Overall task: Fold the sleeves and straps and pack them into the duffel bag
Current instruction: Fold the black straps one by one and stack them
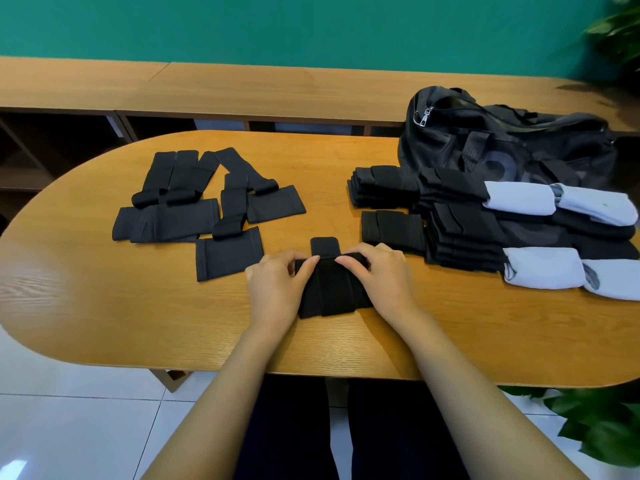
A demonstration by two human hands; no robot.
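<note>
Pinching the far edge of one black sleeve (pixel 332 289) with both hands: left hand (pixel 277 282) at its left corner, right hand (pixel 381 275) at its right corner, fingers curled over the cloth. Held that way, most likely, to keep the fold flat and even. Lying in the middle of the worktop (pixel 104 306), close to the near edge, with a short strap (pixel 324 244) poking out past the fingertips.

Kept in two groups, maybe to stop any mix-up. To the left, spread out flat and not yet folded: more black pieces (pixel 166 220). To the right, lined up in neat rows: folded black ones (pixel 450 220) and a few white ones (pixel 519 199). Just behind those rows, at the far right: the black duffel bag (pixel 502 140), soft and slumped, handy for packing later. Open or zipped, cannot tell.

Smooth yellow wood with rounded ends. Behind, a low wooden shelf (pixel 242 88) and a green wall (pixel 311 26). Below, a white tiled floor (pixel 69 427). On the right side, green plants (pixel 602 424).
</note>
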